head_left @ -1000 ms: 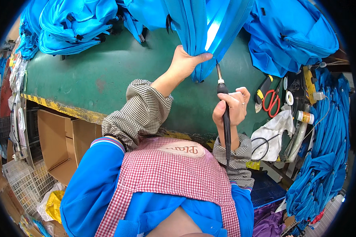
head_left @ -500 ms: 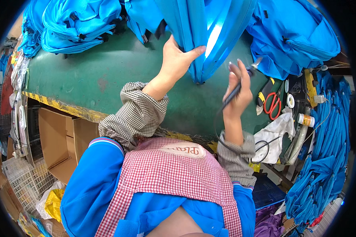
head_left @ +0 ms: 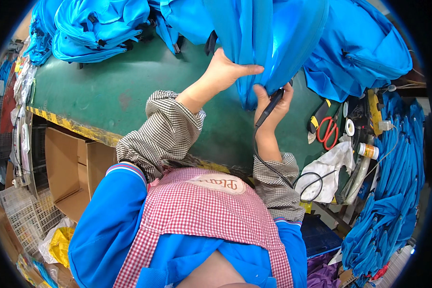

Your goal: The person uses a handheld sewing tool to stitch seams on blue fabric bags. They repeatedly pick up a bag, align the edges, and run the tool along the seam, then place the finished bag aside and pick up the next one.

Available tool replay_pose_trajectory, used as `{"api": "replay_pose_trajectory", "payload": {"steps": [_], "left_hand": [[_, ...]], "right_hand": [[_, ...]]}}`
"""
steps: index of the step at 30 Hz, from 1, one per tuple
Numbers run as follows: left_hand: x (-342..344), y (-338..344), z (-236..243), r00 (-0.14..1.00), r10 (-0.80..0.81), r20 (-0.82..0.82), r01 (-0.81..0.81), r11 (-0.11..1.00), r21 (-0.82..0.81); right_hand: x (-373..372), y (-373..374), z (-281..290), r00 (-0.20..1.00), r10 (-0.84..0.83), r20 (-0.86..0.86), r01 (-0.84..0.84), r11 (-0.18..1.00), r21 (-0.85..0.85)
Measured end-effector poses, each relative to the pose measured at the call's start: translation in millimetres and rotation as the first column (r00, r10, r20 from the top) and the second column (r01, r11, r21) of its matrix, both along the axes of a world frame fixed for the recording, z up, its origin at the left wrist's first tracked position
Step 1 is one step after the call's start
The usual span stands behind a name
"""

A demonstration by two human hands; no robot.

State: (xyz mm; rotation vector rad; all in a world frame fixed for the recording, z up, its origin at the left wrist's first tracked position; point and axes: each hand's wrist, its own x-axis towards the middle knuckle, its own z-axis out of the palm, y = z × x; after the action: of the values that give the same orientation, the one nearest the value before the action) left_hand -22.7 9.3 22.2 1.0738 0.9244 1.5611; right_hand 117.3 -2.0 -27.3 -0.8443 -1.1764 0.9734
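Note:
A blue fabric bag (head_left: 245,38) with folded seams hangs down to a narrow corner over the green table. My left hand (head_left: 221,73) is closed on its left side, thumb across the front and fingers hidden behind the cloth. In my right hand (head_left: 270,120) I hold a corded, pen-shaped soldering iron (head_left: 270,108) with a dark handle. That hand is right by the bag's lower corner, and its thumb appears to touch the fabric. The iron's tip is hidden behind the hand and cloth. Its black cord (head_left: 273,169) runs down past my right sleeve.
Piles of blue bags lie at the far left (head_left: 101,29) and far right (head_left: 357,53). Red-handled scissors (head_left: 327,132), a yellow-black cutter (head_left: 320,113), a white cloth (head_left: 325,180) and a small bottle (head_left: 368,150) sit on the right. A cardboard box (head_left: 65,168) stands below the left table edge (head_left: 72,126).
My right hand has moved left and up with the soldering iron, from beside the bag to its lower corner. My left hand and the bag have shifted slightly right.

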Motion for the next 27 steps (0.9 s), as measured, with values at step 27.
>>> {"api": "replay_pose_trajectory", "payload": {"steps": [27], "left_hand": [[8.2,2.4,4.4,0.988,0.019,-0.151,-0.026,0.999,-0.045]], "right_hand": [[-11.6,8.4,6.9,0.962,-0.250,0.110,0.241,0.966,0.093]]}}
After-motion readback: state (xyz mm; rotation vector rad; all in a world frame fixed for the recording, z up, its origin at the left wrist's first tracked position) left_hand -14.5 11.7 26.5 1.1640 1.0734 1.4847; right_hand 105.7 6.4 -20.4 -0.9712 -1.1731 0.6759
